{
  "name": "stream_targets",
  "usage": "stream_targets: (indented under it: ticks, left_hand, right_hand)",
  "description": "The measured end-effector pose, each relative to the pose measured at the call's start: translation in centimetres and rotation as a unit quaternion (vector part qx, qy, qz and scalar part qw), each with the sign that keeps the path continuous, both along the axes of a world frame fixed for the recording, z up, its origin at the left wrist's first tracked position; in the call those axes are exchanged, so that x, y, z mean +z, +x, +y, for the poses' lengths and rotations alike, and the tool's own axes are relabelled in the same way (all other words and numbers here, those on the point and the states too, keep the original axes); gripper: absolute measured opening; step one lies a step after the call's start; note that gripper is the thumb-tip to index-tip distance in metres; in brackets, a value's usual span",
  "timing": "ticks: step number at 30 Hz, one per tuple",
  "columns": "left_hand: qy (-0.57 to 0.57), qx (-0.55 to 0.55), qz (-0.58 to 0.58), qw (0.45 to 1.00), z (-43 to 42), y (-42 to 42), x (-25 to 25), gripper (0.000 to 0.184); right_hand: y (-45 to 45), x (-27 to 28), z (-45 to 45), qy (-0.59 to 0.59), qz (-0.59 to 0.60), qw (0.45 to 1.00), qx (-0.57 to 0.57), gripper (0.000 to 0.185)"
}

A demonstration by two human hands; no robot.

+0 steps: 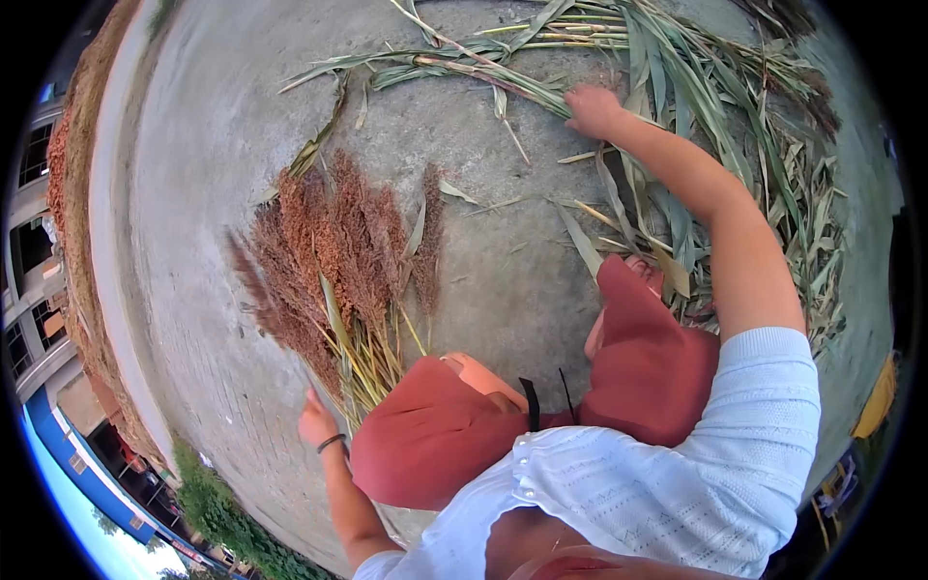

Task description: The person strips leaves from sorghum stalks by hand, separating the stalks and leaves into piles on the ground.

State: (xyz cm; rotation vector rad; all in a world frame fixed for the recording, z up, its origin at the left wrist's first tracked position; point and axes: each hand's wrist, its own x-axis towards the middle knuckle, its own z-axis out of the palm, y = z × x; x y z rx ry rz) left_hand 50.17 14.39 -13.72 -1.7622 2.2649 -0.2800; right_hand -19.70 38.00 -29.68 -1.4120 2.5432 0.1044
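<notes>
My right hand (592, 111) reaches out to the upper right, its fingers closed around the end of a leafy green sorghum stalk (483, 70) that points left over the concrete. Beside my left knee lies a bundle of reddish-brown sorghum heads (338, 251), with their pale yellow stems (372, 372) toward me. My left hand (317, 422), with a dark band at the wrist, is low next to those stems. One of its digits points up and the others look curled; whatever they hold is too small or hidden to make out.
Leafy sorghum stalks (667, 72) pile up on the right, running down past my foot (643, 275). Dry leaves (807, 232) lie along the far right. Concrete ground (203, 174) stretches left to a raised edge (111, 193), with buildings beyond. Something yellow (878, 398) sits at the right edge.
</notes>
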Motion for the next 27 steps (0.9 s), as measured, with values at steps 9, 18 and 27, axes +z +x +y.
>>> stream_targets:
  ticks: [9, 18, 27]
  left_hand:
    - [0.199, 0.011, -0.208, 0.958, -0.4, -0.2, -6.1, 0.051]
    - [0.1, -0.445, 0.232, 0.859, -3.4, -33.3, 6.7, 0.029]
    - [0.067, -0.538, 0.202, 0.816, -4.1, -51.6, 4.6, 0.023]
  right_hand:
    - [1.0, 3.7, 0.2, -0.173, 0.077, 0.982, -0.015, 0.021]
    - [2.7, 15.7, -1.0, -0.382, 0.0, 0.921, 0.08, 0.029]
    - [1.8, 22.3, -2.2, -0.41, 0.145, 0.88, 0.191, 0.032]
